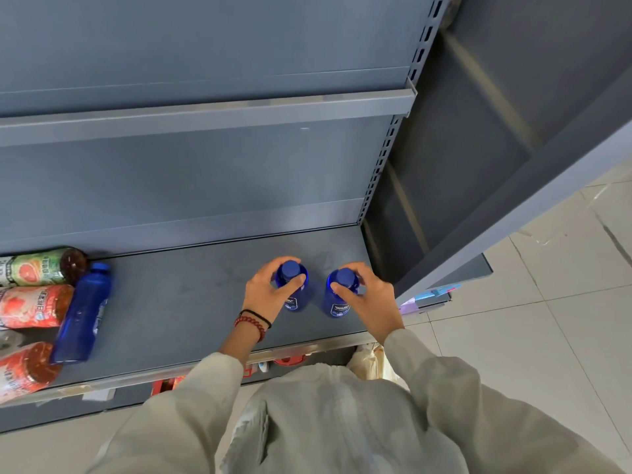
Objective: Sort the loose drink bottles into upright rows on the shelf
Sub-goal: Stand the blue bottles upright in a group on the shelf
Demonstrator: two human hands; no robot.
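Observation:
Two blue bottles stand upright side by side on the right part of the grey shelf [191,302]. My left hand [265,292] wraps the shoulder of the left blue bottle [294,285]. My right hand [369,295] holds the right blue bottle [338,295] near its cap. A third blue bottle [83,313] lies on its side at the left. Beside it lie a green-labelled bottle [44,266] and two red-labelled bottles [32,306] [24,371], all on their sides.
An upper shelf edge [205,114] runs across above. A slotted upright [379,165] and a dark side panel [478,165] bound the shelf at the right. Pale floor tiles [547,319] lie to the right. Red packaging [290,359] shows below the shelf front.

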